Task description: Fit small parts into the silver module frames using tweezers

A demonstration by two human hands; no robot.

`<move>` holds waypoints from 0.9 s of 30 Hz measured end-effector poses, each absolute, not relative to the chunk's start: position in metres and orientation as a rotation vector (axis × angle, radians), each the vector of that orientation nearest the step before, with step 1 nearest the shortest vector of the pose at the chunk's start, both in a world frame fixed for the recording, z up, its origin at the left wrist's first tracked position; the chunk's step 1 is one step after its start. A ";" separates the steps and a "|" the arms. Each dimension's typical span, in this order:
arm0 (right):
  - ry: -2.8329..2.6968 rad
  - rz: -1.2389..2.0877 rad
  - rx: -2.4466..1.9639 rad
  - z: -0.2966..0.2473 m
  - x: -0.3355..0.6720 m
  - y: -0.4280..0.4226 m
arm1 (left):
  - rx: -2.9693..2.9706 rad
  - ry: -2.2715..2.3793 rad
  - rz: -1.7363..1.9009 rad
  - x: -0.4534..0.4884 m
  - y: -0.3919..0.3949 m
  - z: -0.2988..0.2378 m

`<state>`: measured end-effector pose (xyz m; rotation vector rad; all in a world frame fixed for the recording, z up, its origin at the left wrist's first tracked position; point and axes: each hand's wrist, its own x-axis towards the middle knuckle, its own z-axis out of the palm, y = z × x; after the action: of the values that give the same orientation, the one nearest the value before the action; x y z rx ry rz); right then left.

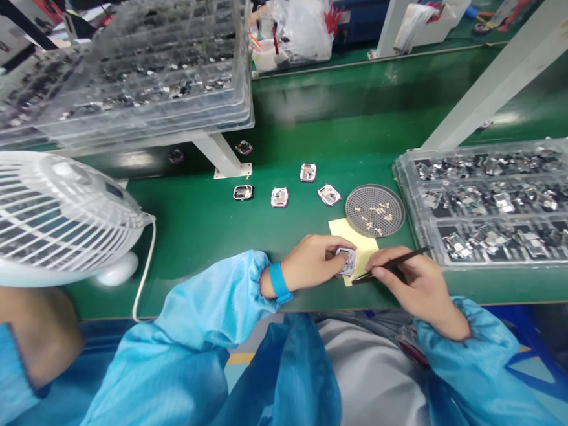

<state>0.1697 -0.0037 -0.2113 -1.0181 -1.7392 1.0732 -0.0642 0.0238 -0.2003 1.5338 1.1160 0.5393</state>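
Our left hand (311,261) pinched a small square casing (346,260) over the yellow note (364,249); just right of that grip, our right hand (415,281) clamped black tweezers (394,263).

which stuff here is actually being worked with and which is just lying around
In use:
- left hand holding a small case
- right hand holding tweezers
- yellow note under the case
- round mesh dish of tiny parts, beside the note

Lying about:
- four loose cases further back
- fan
- tray of parts on the right
- stacked trays on the shelf
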 end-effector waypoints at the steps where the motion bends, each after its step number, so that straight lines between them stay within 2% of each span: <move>1: -1.753 1.075 -1.032 -0.211 0.169 -0.003 | 1.538 1.122 0.536 -0.064 0.024 -0.200; 10: -1.768 1.078 -1.075 -0.211 0.169 -0.004 | 1.534 1.125 0.528 -0.064 0.023 -0.199; 14: -1.598 1.128 -0.952 -0.207 0.166 -0.005 | 1.514 1.119 0.543 -0.064 0.023 -0.201; 20: -1.454 0.899 -0.927 -0.203 0.158 -0.005 | 1.469 1.091 0.547 -0.064 0.024 -0.202; 27: -1.525 0.875 -0.996 -0.206 0.159 -0.006 | 1.485 1.103 0.554 -0.064 0.023 -0.203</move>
<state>0.1587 -0.0064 -0.2061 -0.9964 -1.5250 0.8751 -0.0638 0.0232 -0.2033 1.4847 1.1030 0.5540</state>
